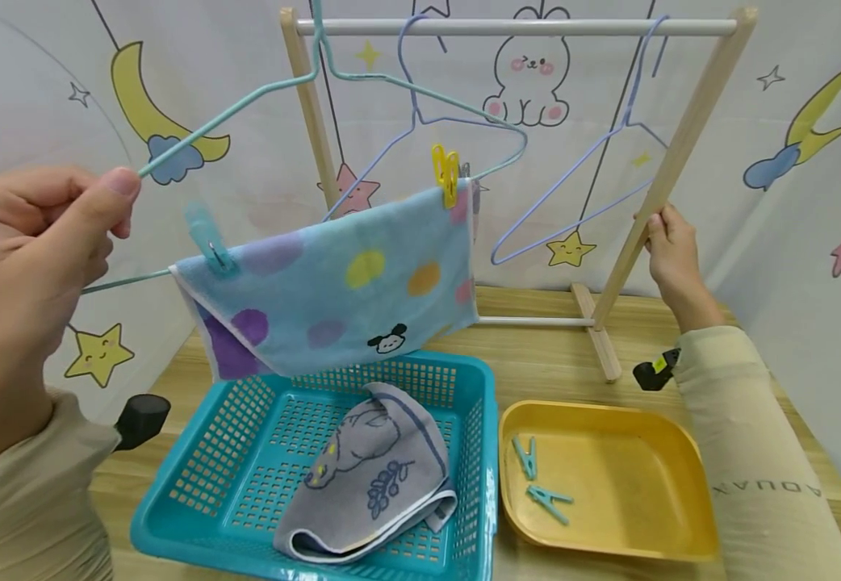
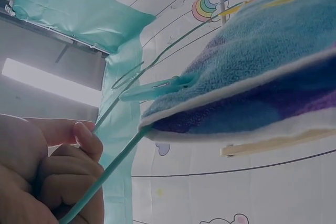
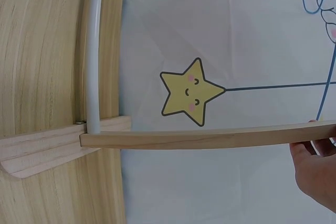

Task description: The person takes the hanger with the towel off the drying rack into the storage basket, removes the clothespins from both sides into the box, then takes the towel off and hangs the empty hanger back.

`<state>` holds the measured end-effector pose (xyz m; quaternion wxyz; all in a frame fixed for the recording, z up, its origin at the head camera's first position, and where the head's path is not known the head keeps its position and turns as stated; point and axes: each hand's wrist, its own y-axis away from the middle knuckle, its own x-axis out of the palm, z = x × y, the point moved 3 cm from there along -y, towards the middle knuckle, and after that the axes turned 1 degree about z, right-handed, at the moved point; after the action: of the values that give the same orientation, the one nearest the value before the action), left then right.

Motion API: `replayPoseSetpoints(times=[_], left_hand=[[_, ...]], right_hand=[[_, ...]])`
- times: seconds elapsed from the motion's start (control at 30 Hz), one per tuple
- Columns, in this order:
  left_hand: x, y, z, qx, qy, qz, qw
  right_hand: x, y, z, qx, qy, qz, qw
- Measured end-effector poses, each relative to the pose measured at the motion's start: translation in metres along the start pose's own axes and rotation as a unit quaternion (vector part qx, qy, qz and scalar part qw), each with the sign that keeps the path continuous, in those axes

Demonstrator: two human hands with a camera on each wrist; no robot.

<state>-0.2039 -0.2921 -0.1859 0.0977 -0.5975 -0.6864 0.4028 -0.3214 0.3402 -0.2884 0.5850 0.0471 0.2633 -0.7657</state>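
My left hand [image 1: 35, 242] grips the left end of a green hanger [image 1: 246, 97], whose neck reaches up by the rack's top bar. Over its lower bar hangs a blue dotted towel [image 1: 333, 282], with a teal clip [image 1: 210, 242] at its left end and a yellow clip [image 1: 448, 176] at its right. In the left wrist view the fingers [image 2: 68, 177] curl round the hanger. My right hand [image 1: 673, 250] holds the right wooden post [image 1: 671, 173] of the rack; the right wrist view shows the hand [image 3: 317, 171] at that post, fingers partly behind it.
Two purple-blue hangers [image 1: 573, 169] hang on the white bar [image 1: 522, 27]. Below the towel, a teal basket [image 1: 495, 452] contains a folded grey towel [image 1: 384, 476]. To its right, a yellow tray [image 1: 631, 484] holds two green clips [image 1: 550, 502]. The rack's foot [image 1: 605, 347] stands behind the tray.
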Motion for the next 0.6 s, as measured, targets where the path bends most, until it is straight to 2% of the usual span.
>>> replayPoseSetpoints(times=[0.03,0.07,0.1,0.17,0.27,0.37,0.53,0.6], left_hand=[[0.007,0.004,-0.019,-0.003,0.043,-0.009,0.999],[0.012,0.008,-0.034,-0.001,0.076,-0.004,0.9971],[0.017,0.011,-0.048,-0.006,0.128,-0.016,0.9916],[0.019,0.014,-0.058,0.01,0.194,-0.002,0.981],[0.009,0.015,-0.046,0.023,0.226,0.024,0.9736],[0.004,0.018,-0.041,0.032,0.232,0.041,0.9714],[-0.001,0.023,-0.035,0.029,0.247,0.073,0.9659],[0.0,0.026,-0.034,0.017,0.238,0.081,0.9677]], right_hand=[[0.0,0.0,0.0,-0.001,0.001,-0.001,1.0],[0.0,0.0,0.0,-0.001,0.0,-0.001,1.0],[0.0,0.0,-0.001,-0.002,-0.001,-0.001,1.0],[0.0,0.0,-0.001,-0.003,-0.005,0.0,1.0],[0.0,0.0,-0.001,-0.003,-0.009,0.001,1.0],[0.0,0.0,-0.001,-0.001,-0.003,0.0,1.0],[-0.001,0.001,0.0,0.004,0.01,0.003,0.9999],[-0.001,0.0,0.0,0.007,0.015,0.004,0.9999]])
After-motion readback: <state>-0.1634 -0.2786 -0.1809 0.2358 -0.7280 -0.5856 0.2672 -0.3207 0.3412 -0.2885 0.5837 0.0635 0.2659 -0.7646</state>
